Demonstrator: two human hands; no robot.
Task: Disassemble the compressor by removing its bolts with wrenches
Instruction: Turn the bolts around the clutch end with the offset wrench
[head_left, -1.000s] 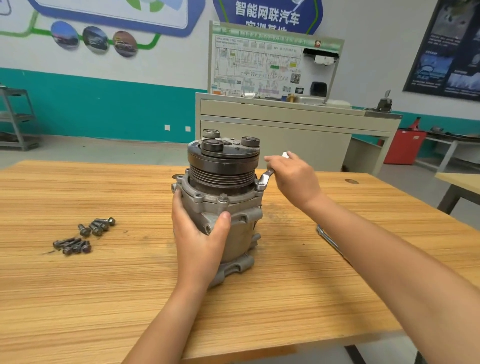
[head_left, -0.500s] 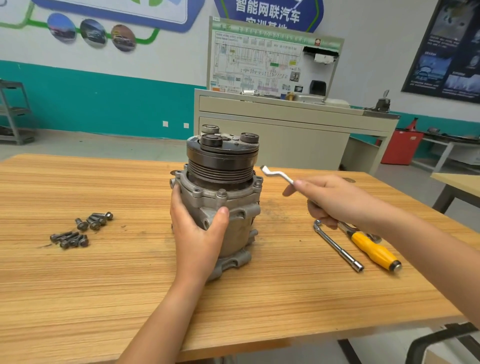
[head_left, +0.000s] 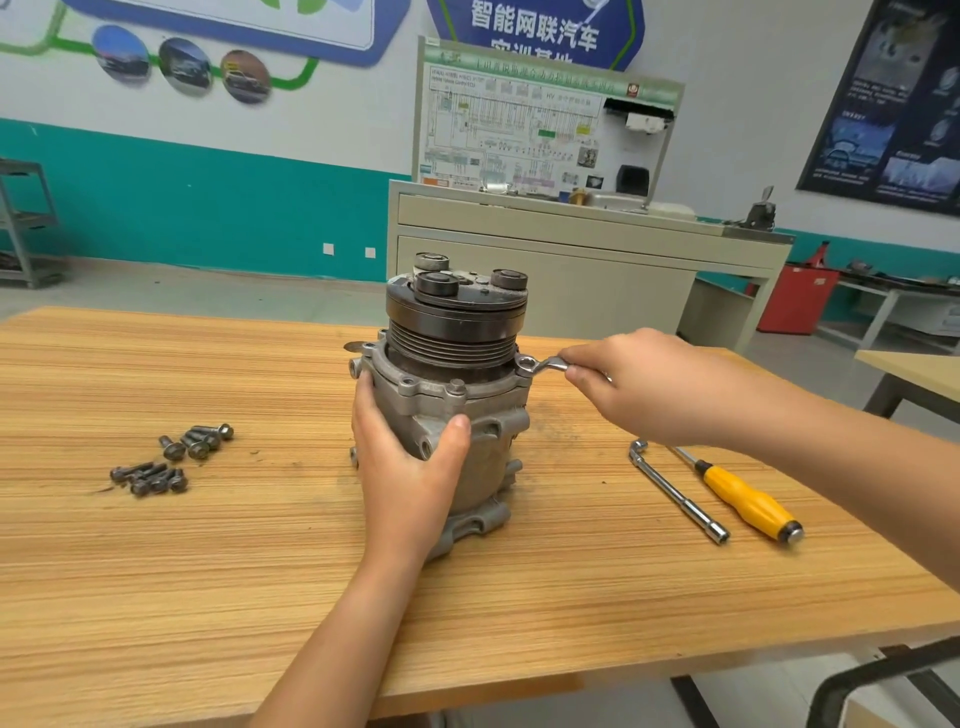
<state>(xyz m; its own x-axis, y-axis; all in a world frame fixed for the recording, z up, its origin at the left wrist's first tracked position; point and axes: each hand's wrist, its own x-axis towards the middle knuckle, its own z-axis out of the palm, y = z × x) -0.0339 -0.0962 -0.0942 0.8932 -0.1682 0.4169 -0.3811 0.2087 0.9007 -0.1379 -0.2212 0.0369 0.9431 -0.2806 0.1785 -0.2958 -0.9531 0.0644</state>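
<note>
A grey metal compressor (head_left: 457, 364) with a black pulley on top stands upright in the middle of the wooden table (head_left: 208, 571). My left hand (head_left: 405, 467) grips its body from the front, thumb on the right side. My right hand (head_left: 634, 389) holds a small silver ring wrench (head_left: 543, 365). The wrench's ring end sits on a bolt at the right edge of the compressor's flange. Another bolt (head_left: 457, 385) stands in the flange at the front.
Several loose bolts (head_left: 171, 460) lie in two clusters on the table to the left. An L-shaped socket wrench (head_left: 675, 488) and a yellow-handled screwdriver (head_left: 748, 501) lie to the right. A beige cabinet (head_left: 571, 260) stands behind the table.
My right hand lifted the wrench off the flange and swung it out to the right, then brought it back onto the right-hand flange bolt. My left hand kept its grip on the compressor.
</note>
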